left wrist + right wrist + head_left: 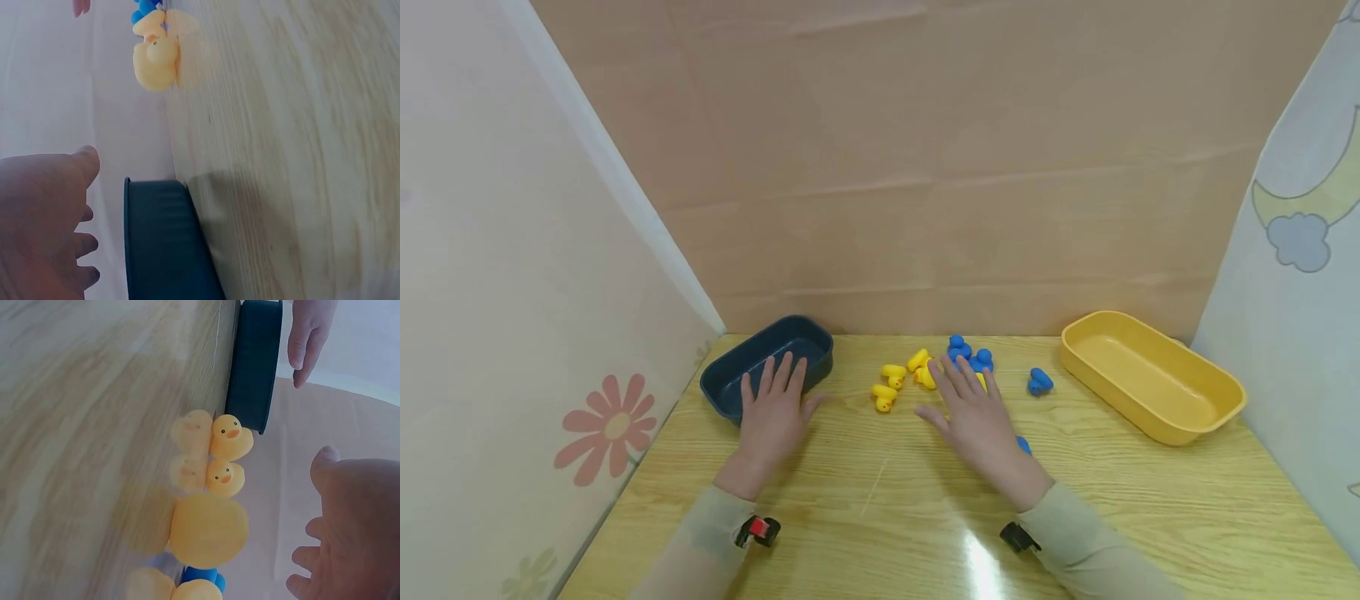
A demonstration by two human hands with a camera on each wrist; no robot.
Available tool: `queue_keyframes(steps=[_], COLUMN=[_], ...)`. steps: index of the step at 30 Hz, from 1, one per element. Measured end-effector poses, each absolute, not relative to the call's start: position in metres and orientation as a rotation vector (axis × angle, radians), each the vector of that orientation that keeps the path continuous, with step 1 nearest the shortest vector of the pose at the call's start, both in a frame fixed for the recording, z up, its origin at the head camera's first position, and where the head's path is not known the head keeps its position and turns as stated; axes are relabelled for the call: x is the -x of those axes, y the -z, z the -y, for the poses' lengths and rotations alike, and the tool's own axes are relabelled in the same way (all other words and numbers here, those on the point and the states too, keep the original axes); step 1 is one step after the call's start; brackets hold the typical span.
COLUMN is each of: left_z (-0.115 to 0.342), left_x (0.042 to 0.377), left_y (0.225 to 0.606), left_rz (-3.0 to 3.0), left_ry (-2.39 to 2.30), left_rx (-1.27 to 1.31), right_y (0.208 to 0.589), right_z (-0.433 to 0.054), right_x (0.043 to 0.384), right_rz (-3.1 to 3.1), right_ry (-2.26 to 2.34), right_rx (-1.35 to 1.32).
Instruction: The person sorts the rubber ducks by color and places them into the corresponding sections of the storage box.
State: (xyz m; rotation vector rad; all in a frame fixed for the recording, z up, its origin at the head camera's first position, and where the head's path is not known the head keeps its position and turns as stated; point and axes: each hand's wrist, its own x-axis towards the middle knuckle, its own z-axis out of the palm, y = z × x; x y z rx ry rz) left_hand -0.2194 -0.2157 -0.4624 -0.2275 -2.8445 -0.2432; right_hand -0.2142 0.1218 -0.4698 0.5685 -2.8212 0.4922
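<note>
My left hand [772,421] hovers palm down over the near side of a dark blue plastic bin [822,367], fingers spread and holding nothing. The left wrist view shows it above the bin's rim [156,182]. My right hand [976,425] is held over a group of toy ducks, also with fingers spread and nothing gripped. Yellow rubber ducks [884,397] lie to its left, and blue ducks [983,360] sit just past its fingertips. Part of the group is hidden under the hand. In the right wrist view, yellow ducks [232,439] stand apart from the fingers.
A yellow bin [1157,392] stands at the right of the wooden table [865,533]. A single blue duck [1040,382] lies between it and the group. Another blue duck [1023,445] peeks out beside my right wrist. Walls rise at the back and on both sides.
</note>
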Motion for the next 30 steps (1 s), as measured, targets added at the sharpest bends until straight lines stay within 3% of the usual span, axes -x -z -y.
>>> queue_keyframes(steps=[30], left_z=[0.281], left_x=[0.22], left_y=[0.477], left_rz=[2.911], left_ry=[0.418], left_rx=[-0.033], right_y=[0.486], right_z=[-0.087], right_x=[0.233], right_rz=[2.847], right_ry=[-0.44], right_rx=[-0.723])
